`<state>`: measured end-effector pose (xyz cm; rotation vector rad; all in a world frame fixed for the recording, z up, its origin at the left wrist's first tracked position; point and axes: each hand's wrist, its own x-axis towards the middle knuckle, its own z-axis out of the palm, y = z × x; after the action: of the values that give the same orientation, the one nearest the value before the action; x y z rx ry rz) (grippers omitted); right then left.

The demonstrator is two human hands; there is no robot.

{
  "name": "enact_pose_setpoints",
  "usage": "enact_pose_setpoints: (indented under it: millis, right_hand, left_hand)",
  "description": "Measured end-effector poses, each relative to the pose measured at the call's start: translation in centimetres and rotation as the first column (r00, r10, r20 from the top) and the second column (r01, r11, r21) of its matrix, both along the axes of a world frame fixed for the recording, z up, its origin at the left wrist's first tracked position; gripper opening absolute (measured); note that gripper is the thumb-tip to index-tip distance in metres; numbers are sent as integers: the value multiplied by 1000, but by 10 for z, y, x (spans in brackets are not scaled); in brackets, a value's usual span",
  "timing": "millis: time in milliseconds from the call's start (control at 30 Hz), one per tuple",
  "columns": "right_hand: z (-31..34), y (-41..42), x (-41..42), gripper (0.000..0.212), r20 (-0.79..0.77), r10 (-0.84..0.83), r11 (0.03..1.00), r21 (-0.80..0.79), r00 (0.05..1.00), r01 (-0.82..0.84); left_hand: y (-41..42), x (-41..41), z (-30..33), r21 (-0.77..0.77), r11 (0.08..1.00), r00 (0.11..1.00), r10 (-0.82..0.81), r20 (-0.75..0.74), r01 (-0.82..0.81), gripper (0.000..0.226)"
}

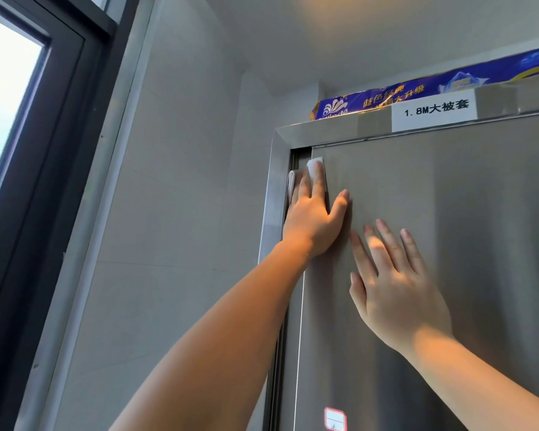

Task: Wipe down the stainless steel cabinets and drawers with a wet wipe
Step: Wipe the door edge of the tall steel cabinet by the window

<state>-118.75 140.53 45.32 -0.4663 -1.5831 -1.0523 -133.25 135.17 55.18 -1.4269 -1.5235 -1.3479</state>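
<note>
Head view looks up at a stainless steel cabinet door (448, 244) filling the right side, its left edge meeting a narrow steel frame (271, 194) beside a grey tiled wall (175, 181). Bare door surface spreads right of and below both hands. On the cabinet's top edge sit a blue package (433, 85) and a white label (434, 112). A small red-bordered sticker (335, 418) sits near the door's lower left edge. Right hand (395, 293) lies flat on the door, fingers straight and spread, holding nothing. Left hand (313, 219) presses a white wet wipe (315, 164) against the door's upper left corner, fingers extended over it, thumb splayed wide.
</note>
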Motion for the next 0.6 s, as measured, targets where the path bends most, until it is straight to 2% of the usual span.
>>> enact_pose_setpoints:
  millis: [133, 233, 433, 600]
  right_hand:
    - [-1, 1, 0, 53, -9, 5, 1000, 4, 1000, -5]
    - [-1, 0, 1, 52, -6, -4, 1000, 19, 1000, 4]
    - [-1, 1, 1, 54, 1, -9, 1000, -2, 1000, 9]
    - [-2, 1, 1, 54, 9, -12, 1000, -3, 1000, 12]
  left_hand:
    - [1, 2, 28, 3, 1000, 999, 5, 40, -5, 72]
    - [3, 2, 22, 18, 1000, 999, -25, 41, 24, 72]
    - [-1, -4, 31, -4, 999, 998, 51, -46, -51, 82]
    - [-4, -2, 35, 34, 999, 997, 39, -66, -36, 80]
